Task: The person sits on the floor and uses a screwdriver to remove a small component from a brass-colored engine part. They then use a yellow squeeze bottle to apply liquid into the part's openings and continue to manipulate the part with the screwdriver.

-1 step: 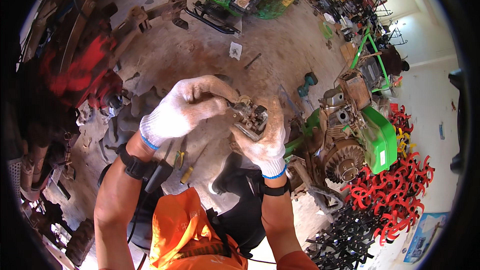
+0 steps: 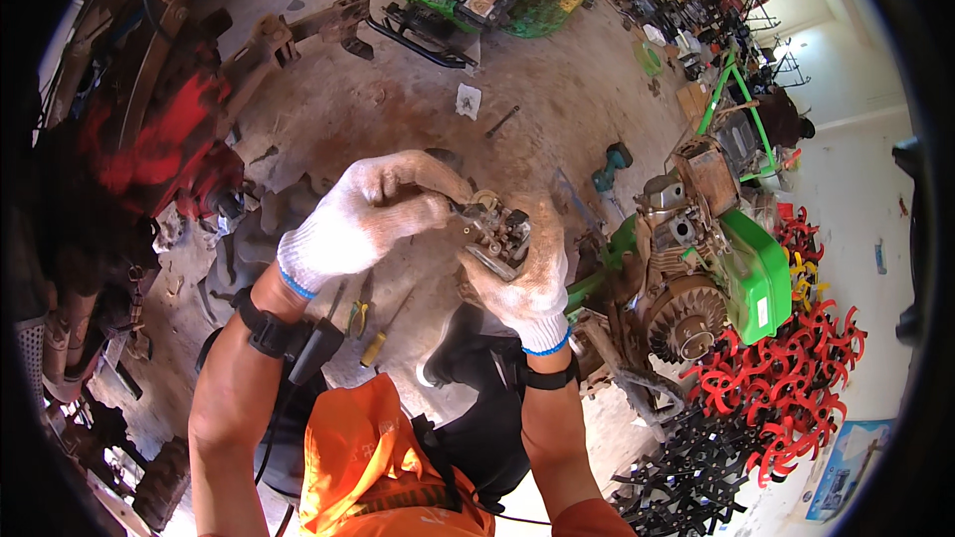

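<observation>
White knit, soiled: gloves on both hands, blue-edged at the cuffs. Left hand (image 2: 363,209): thumb and forefinger drawn together at the left edge of the metal part; cannot tell whether they pinch it or only touch it. Right hand (image 2: 527,283): clamped on the metal part (image 2: 497,231), thumb along its right side, fingers beneath. Metal part: small, grey and brassy, held up between the hands, above the floor (image 2: 328,129); its underside hidden by the right glove.

Below the hands: a yellow-handled screwdriver (image 2: 373,348) and yellow-and-green pliers (image 2: 358,316), lying near each other on the floor, close to the left forearm. Beyond the hands: one teal power drill (image 2: 612,167); one white sheet (image 2: 469,100); one dark bar (image 2: 503,121) near the sheet.

Right side: one engine (image 2: 681,231) with finned flywheel (image 2: 686,323) and green cover (image 2: 761,283), standing between the right hand and a heap of red curved blades (image 2: 786,378). Adjoining that heap, a pile of black metal pieces (image 2: 676,472). Behind the engine, a green frame (image 2: 705,121).

Far edge: one green machine (image 2: 557,5) with a black bumper bar. Left side: red machinery (image 2: 169,154), partly in shadow.
</observation>
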### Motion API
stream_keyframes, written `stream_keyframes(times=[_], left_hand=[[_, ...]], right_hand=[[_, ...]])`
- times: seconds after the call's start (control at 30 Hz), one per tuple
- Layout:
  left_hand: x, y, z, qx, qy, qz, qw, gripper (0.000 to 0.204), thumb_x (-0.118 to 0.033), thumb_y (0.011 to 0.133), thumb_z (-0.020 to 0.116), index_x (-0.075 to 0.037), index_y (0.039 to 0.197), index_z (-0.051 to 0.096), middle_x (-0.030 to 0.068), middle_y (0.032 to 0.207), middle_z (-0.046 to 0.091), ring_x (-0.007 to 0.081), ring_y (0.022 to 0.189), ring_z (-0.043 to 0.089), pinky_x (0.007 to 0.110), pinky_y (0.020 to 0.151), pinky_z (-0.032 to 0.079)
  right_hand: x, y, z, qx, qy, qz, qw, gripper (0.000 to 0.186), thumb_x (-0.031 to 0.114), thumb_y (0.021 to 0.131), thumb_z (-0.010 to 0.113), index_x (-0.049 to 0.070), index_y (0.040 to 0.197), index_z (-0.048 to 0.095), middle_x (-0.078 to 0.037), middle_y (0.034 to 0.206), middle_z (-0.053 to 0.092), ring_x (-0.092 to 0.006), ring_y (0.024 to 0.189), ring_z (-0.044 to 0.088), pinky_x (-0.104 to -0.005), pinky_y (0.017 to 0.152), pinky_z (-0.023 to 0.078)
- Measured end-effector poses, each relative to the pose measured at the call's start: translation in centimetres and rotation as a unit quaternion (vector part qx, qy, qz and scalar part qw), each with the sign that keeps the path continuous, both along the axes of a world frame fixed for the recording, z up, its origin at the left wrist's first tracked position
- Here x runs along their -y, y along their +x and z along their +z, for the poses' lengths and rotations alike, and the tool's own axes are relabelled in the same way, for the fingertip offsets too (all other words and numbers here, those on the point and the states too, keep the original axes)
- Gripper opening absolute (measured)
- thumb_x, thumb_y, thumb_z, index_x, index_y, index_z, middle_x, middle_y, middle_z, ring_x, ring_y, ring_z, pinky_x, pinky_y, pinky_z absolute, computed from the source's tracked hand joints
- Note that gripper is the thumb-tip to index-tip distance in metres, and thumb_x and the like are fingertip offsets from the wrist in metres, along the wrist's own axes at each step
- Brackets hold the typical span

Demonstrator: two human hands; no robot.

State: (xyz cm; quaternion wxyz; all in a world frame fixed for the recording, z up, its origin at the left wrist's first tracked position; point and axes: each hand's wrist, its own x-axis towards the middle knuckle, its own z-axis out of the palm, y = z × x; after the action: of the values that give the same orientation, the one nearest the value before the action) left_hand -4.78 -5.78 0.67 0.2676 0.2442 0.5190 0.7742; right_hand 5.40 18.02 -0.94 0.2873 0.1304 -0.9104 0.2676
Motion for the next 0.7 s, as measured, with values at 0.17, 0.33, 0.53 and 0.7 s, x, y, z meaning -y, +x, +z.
stream_keyframes(times=[0.17, 0.33, 0.53, 0.7], left_hand=[[0.0, -0.1, -0.1, 0.028, 0.001, 0.003, 1.0, 0.023, -0.006, 0.108, 0.071, 0.002, 0.13, 0.074, 0.0031, 0.117, 0.076, 0.0099, 0.102, 0.066, 0.03, 0.094, 0.056], [-0.5, 0.1, -0.4, 0.024, -0.004, 0.024, 0.999, 0.024, -0.01, 0.109, 0.072, 0.001, 0.131, 0.074, 0.0027, 0.118, 0.075, 0.01, 0.102, 0.066, 0.029, 0.094, 0.057], [-0.9, 0.1, -0.6, 0.033, -0.001, 0.039, 0.999, 0.024, -0.009, 0.11, 0.071, 0.0, 0.131, 0.074, 0.0022, 0.121, 0.074, 0.0096, 0.102, 0.066, 0.029, 0.093, 0.057], [-1.2, 0.3, -0.7, 0.031, -0.01, 0.028, 0.999, 0.023, -0.009, 0.11, 0.07, 0.0, 0.131, 0.073, 0.0025, 0.118, 0.074, 0.01, 0.099, 0.066, 0.03, 0.092, 0.057]], right_hand=[[-0.5, -0.1, 1.0, 0.005, 0.022, 0.046, 0.999, 0.08, 0.01, 0.071, 0.102, 0.007, 0.143, 0.069, -0.022, 0.138, 0.065, -0.0413, 0.12, 0.069, -0.0505, 0.099, 0.061], [-0.5, -0.1, 1.1, -0.007, 0.008, 0.068, 0.998, 0.064, 0.006, 0.072, 0.099, 0.008, 0.132, 0.077, -0.021, 0.139, 0.065, -0.0415, 0.119, 0.068, -0.0504, 0.099, 0.06], [-0.8, 0.2, 0.9, 0.018, 0.002, 0.066, 0.998, 0.063, 0.006, 0.072, 0.098, 0.012, 0.131, 0.076, -0.019, 0.14, 0.065, -0.041, 0.124, 0.068, -0.0504, 0.101, 0.061], [-0.9, 0.0, 1.5, 0.006, 0.017, 0.073, 0.997, 0.062, 0.006, 0.072, 0.098, 0.012, 0.13, 0.077, -0.019, 0.139, 0.066, -0.0405, 0.123, 0.069, -0.0499, 0.1, 0.061]])
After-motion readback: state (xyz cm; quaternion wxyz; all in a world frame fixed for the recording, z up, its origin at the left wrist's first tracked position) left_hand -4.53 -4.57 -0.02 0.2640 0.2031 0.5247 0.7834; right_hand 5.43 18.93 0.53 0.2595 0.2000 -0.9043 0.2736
